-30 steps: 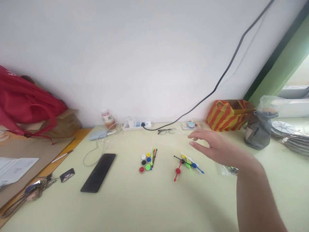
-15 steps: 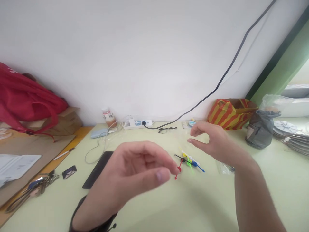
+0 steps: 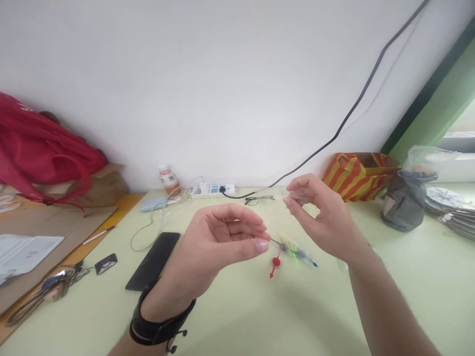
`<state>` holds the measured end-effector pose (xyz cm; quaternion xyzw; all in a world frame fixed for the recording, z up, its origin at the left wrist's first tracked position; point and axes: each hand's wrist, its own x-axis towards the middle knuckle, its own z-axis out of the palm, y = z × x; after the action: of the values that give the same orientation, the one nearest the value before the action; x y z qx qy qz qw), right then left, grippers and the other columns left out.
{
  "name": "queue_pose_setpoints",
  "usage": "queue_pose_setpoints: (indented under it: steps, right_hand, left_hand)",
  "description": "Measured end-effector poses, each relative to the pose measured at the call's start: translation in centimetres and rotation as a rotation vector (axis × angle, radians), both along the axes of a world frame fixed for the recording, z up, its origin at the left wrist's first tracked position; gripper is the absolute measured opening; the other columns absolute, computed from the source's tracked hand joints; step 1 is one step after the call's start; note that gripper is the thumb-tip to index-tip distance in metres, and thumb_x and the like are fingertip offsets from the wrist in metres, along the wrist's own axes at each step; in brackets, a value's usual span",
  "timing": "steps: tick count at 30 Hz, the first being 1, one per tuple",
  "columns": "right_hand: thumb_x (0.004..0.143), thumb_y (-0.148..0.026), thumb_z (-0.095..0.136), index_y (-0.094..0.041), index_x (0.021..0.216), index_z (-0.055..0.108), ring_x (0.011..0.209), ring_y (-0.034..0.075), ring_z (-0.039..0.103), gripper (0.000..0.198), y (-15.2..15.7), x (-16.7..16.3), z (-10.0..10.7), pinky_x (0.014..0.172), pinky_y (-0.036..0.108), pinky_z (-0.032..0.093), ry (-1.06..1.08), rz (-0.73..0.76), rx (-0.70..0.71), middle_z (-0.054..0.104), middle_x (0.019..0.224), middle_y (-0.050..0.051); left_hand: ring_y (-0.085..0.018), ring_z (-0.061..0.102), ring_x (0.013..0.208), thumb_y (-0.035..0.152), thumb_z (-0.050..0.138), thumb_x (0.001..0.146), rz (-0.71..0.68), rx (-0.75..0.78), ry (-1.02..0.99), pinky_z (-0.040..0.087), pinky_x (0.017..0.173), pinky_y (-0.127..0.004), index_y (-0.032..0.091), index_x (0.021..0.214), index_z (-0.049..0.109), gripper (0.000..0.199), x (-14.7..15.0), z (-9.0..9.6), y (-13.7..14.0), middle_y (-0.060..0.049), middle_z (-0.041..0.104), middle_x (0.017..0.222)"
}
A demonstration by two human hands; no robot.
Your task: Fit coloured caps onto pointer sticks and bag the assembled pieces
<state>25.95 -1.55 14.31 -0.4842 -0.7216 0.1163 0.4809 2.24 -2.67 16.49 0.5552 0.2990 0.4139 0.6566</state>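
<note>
My left hand (image 3: 226,242), with a black band on its wrist, is held over the table, thumb and fingertips closed together; what they hold, if anything, is hard to see. Higher and to the right, my right hand (image 3: 321,212) pinches a thin clear plastic bag (image 3: 298,198). Below and between the hands, a group of coloured plastic clock hands lies on the table. The red clock hand (image 3: 275,262) shows sharply, near my left fingertips. A blue arrow tip (image 3: 315,264) sticks out on the right; the black, yellow and green pieces between look hazy.
A black phone (image 3: 154,262) lies left of my left hand. Glasses (image 3: 260,200), a power strip (image 3: 211,191) and a bottle (image 3: 168,180) stand along the wall. Keys (image 3: 61,282) lie at left. A striped bag (image 3: 356,180) and a grey bag (image 3: 404,202) are at right.
My left hand has drawn back and its thumb and fingertips have come together. My right hand has moved slightly left, its fingers closer. The coloured pieces now look hazier.
</note>
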Motion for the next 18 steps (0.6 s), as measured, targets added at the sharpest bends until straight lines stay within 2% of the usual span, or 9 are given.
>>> queue_pose_setpoints:
  steps: [5,11,18]
  right_hand:
    - [0.097,-0.029,0.063,-0.026,0.107,0.058,0.083,0.021,0.068,0.012,-0.5,0.5,0.4,0.066,0.031,0.052,-0.016,-0.01,0.006,0.069,0.089,0.002]
    - [0.095,-0.032,0.066,-0.025,0.106,0.062,0.083,0.022,0.068,0.014,-1.0,1.7,1.1,0.069,0.033,0.054,-0.009,-0.065,0.05,0.07,0.091,0.004]
    - [0.095,-0.036,0.067,-0.026,0.11,0.064,0.086,0.024,0.069,0.018,-2.4,1.9,2.1,0.073,0.038,0.058,0.017,-0.051,0.067,0.07,0.091,0.005]
  left_hand:
    - [-0.014,0.069,0.071,0.013,0.086,0.076,0.052,0.048,0.061,0.057,0.06,-0.019,0.018,0.086,0.074,0.016,0.7,-0.6,0.2,-0.004,0.074,0.08]
    - [-0.012,0.063,0.067,0.002,0.079,0.07,0.153,0.166,0.158,0.054,0.058,-0.02,0.018,0.089,0.073,0.025,1.5,0.3,-1.1,-0.003,0.071,0.081]
    - [-0.017,0.071,0.071,0.009,0.083,0.073,0.083,0.158,0.147,0.059,0.061,-0.024,0.017,0.09,0.072,0.021,1.5,1.0,-1.9,-0.003,0.072,0.078]
